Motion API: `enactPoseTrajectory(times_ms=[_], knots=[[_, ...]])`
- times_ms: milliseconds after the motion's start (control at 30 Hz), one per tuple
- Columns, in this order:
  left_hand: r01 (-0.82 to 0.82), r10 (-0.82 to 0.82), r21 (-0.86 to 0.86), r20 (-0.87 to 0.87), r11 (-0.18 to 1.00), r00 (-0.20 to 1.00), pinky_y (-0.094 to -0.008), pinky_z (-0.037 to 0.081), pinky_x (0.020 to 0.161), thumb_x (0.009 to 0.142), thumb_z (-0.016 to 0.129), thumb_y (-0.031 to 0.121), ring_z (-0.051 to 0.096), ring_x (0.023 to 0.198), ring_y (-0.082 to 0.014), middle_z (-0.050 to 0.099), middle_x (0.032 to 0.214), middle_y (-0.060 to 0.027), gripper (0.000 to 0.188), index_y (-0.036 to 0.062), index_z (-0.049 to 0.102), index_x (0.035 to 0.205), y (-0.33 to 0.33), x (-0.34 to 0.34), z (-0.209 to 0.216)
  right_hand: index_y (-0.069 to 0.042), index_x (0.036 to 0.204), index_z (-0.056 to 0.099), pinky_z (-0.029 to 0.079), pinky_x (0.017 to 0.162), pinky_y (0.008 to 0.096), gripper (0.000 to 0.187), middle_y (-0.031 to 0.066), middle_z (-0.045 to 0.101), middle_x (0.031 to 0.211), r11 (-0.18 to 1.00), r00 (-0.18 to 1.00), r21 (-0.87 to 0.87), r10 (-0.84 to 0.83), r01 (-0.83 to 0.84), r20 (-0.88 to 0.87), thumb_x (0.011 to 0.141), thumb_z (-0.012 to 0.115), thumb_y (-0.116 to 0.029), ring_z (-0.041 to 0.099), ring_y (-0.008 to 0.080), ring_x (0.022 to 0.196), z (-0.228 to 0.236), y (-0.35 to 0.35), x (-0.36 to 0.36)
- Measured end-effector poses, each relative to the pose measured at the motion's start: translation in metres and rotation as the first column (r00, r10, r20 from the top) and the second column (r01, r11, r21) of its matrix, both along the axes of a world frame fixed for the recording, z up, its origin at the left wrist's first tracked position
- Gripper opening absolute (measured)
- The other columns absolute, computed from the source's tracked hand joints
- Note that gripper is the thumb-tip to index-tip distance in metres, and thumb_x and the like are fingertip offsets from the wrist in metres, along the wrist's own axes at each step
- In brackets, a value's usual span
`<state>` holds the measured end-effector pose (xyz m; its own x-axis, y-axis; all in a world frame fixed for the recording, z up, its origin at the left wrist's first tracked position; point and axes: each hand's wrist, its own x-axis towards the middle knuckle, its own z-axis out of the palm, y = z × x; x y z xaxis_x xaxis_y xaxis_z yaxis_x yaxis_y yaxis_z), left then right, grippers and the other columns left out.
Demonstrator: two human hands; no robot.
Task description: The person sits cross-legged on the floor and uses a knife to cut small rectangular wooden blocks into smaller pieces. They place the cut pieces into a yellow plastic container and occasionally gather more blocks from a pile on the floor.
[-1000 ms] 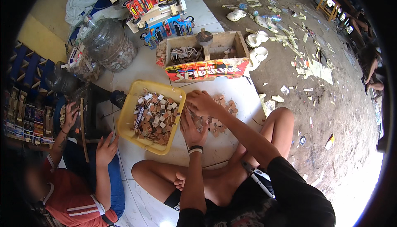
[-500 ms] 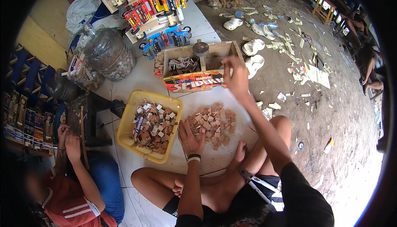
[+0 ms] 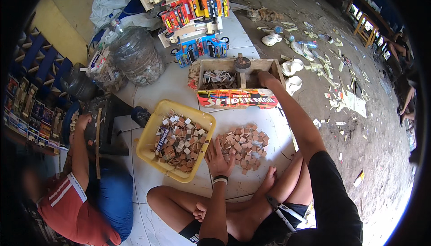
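My left hand point(image 3: 220, 160) rests on the pale tiled floor with its fingers spread. It lies between a yellow plastic basin point(image 3: 146, 146) and a loose pile of small square brown-and-tan pieces point(image 3: 242, 143), its fingertips at the pile's left edge. The basin holds many similar squares, some pale. Farther off, my right hand point(image 3: 269, 81) reaches down into the right compartment of a wooden box point(image 3: 238, 99) with a bright printed front. Its fingers are hidden inside, so whatever they hold does not show. Small pale and brown pieces point(image 3: 220, 79) fill the box's left compartment.
A round dark block point(image 3: 242, 63) sits on the box's divider. Beyond stand wooden toy trucks point(image 3: 200, 48) and a big clear plastic jar point(image 3: 137, 57). At left a co-worker in a red shirt point(image 3: 76, 210) sits by a black stand point(image 3: 107, 120). White clogs point(image 3: 292, 66) lie at right.
My right hand has gone down from above the box into its right compartment. My left hand stays by the pile. The co-worker's raised hands have lowered, and the whole view has shifted.
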<state>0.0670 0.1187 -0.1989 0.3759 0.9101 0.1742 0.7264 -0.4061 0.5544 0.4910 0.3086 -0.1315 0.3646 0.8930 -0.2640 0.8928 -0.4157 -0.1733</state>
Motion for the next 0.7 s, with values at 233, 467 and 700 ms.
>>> enactPoseTrajectory(times_ms=[233, 467, 700], knots=[[-0.009, 0.009, 0.02, -0.019, 1.0, 1.0, -0.0604, 0.026, 0.125, 0.096, 0.066, 0.052, 0.033, 0.154, -0.0475, 0.036, 0.167, -0.0267, 0.086, 0.0123, 0.033, 0.166, 0.0, 0.0, 0.0, -0.007, 0.116, 0.073, 0.058, 0.091, 0.0504, 0.03, 0.0227, 0.077, 0.106, 0.925, 0.948, 0.31, -0.128, 0.221, -0.293, 0.089, 0.081, -0.017, 0.075, 0.0395, 0.108, 0.056, -0.039, -0.02], [0.004, -0.005, 0.025, 0.041, 1.0, 0.999, -0.0604, 0.026, 0.125, 0.096, 0.067, 0.051, 0.033, 0.154, -0.0473, 0.036, 0.167, -0.0274, 0.087, 0.0139, 0.031, 0.166, 0.0, -0.001, 0.001, -0.015, 0.131, 0.054, 0.056, 0.076, 0.0537, 0.044, 0.0218, 0.075, 0.097, 0.448, 0.954, 0.891, 0.291, -0.064, -0.078, 0.094, 0.073, 0.0, 0.074, 0.0454, 0.089, 0.174, -0.056, -0.07], [-0.012, 0.013, -0.028, 0.051, 1.0, 0.999, -0.0605, 0.024, 0.126, 0.094, 0.068, 0.05, 0.032, 0.155, -0.0466, 0.035, 0.167, -0.0264, 0.088, 0.014, 0.032, 0.167, 0.0, -0.001, 0.003, -0.017, 0.147, 0.039, 0.054, 0.08, 0.0563, 0.066, 0.0261, 0.074, 0.095, 0.681, 0.952, 0.72, 0.292, -0.136, -0.096, 0.094, 0.072, 0.003, 0.071, 0.0501, 0.094, 0.198, -0.049, -0.107]])
